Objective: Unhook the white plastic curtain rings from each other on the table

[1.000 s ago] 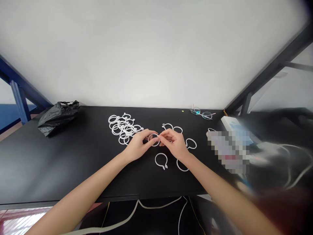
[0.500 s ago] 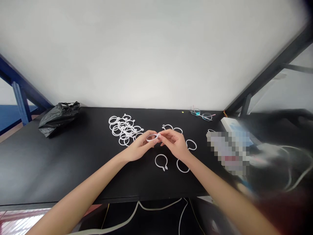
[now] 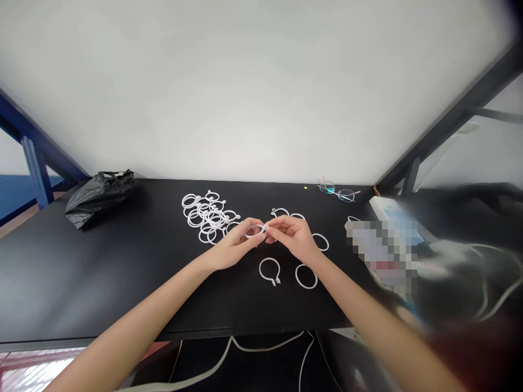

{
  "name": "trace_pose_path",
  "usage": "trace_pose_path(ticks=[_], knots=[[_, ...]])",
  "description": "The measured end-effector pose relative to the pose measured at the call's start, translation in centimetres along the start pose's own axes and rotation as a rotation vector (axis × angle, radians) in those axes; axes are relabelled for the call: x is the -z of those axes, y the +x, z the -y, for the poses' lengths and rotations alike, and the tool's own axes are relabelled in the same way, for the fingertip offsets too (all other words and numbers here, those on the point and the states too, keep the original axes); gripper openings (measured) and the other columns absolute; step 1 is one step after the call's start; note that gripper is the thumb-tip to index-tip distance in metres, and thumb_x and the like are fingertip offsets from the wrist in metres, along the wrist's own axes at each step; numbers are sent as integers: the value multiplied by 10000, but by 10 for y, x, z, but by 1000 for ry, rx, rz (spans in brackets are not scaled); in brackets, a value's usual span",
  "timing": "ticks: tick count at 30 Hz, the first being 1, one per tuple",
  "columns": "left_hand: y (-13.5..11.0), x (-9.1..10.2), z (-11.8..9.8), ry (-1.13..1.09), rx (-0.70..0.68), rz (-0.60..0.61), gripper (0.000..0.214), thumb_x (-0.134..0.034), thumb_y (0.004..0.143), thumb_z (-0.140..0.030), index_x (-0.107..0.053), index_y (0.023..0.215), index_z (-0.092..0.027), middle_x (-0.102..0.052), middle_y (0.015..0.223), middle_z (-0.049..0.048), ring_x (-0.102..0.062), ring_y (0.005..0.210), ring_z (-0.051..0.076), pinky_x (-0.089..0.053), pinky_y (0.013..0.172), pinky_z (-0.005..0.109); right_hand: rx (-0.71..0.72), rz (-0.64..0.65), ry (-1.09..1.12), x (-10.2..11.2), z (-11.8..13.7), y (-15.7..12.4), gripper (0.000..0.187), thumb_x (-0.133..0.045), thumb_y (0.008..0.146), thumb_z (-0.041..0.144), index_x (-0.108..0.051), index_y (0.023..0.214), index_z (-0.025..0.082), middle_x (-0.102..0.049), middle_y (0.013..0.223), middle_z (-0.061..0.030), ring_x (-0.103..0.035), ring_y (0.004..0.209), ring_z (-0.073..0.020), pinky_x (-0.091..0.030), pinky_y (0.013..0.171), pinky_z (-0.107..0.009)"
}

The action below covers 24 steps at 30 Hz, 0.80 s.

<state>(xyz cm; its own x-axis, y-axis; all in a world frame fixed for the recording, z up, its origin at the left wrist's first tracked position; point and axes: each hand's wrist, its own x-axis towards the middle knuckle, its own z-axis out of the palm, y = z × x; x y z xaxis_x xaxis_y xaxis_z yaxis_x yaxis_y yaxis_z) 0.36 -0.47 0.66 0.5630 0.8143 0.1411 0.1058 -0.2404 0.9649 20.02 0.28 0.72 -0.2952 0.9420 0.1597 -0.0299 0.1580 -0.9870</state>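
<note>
Between my two hands is a white plastic ring [image 3: 254,235] with a small clasp on its right side. My left hand [image 3: 235,245] grips the ring's left part between thumb and fingers. The fingertips of my right hand [image 3: 292,237] pinch the clasp end, which they partly cover. Left of my hands lies a loose pile of similar white rings [image 3: 208,215]. One ring with its clasp ends apart [image 3: 269,269] rests just below my hands. Another ring [image 3: 306,276] lies near my right wrist, and several more show behind and beside my right hand.
A black plastic bag [image 3: 100,196] sits at the back left of the black table [image 3: 102,283]. Eyeglasses [image 3: 337,191] lie at the back right. A white and blue box [image 3: 394,218] and a blurred package [image 3: 382,256] stand at the right. Cables [image 3: 204,375] hang below the front edge.
My right hand has shifted very slightly, showing more of the ring near its wrist. Both hands keep hold of the same ring.
</note>
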Motion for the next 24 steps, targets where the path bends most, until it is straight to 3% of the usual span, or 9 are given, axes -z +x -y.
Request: trace_pose_path(ticks=[3, 5, 7, 10, 13, 16, 24], knots=[[-1, 9, 4, 323, -51, -160, 284, -536, 931, -397, -495, 1140, -208, -570, 930, 28, -553, 850, 175, -480, 758, 319, -112, 78, -64, 5, 6, -1, 293, -775, 750, 377, -649, 912, 169, -707, 646, -4, -600, 426, -102, -415, 370, -182], [0, 18, 9, 595, -95, -299, 290, -562, 911, -391, -501, 1121, -201, -566, 989, 53, -558, 889, 202, -486, 777, 345, -223, 218, -133, 7, 10, -3, 286, -753, 769, 406, -626, 854, 164, -703, 604, -7, -511, 328, -71, -337, 327, -170], [1, 26, 15, 852, -148, -373, 266, -555, 911, -382, -518, 1093, -191, -565, 1043, 80, -550, 974, 248, -475, 853, 402, -284, 348, -212, 7, 10, -6, 297, -734, 781, 431, -623, 774, 155, -699, 586, -19, -488, 318, -67, -364, 347, -186], [2, 34, 23, 1083, -132, -408, 253, -548, 913, -359, -540, 1075, -164, -571, 1089, 112, -526, 1051, 295, -445, 915, 457, -154, 330, -369, 3, 5, -8, 274, -740, 772, 407, -653, 723, 153, -690, 605, -24, -529, 411, -86, -415, 425, -210], [2, 36, 28, 1192, -56, -414, 260, -550, 909, -356, -564, 1071, -154, -577, 1126, 128, -517, 1076, 319, -424, 933, 482, 28, 246, -522, 0, -2, -8, 181, -722, 793, 340, -691, 762, 165, -679, 648, -17, -588, 540, -115, -449, 526, -228], [1, 34, 33, 1240, 7, -401, 268, -542, 905, -353, -585, 1086, -160, -584, 1141, 136, -517, 1091, 330, -405, 949, 496, 111, 212, -632, 0, -6, -6, 150, -712, 808, 322, -707, 851, 178, -662, 709, -16, -597, 601, -124, -454, 556, -235], [0, 33, 44, 1279, 33, -406, 326, -481, 921, -301, -577, 1176, -123, -580, 1225, 170, -492, 1173, 350, -306, 1066, 546, 223, 304, -725, 2, -9, -6, 218, -787, 752, 309, -678, 890, 181, -630, 841, -25, -570, 720, -141, -458, 615, -241]])
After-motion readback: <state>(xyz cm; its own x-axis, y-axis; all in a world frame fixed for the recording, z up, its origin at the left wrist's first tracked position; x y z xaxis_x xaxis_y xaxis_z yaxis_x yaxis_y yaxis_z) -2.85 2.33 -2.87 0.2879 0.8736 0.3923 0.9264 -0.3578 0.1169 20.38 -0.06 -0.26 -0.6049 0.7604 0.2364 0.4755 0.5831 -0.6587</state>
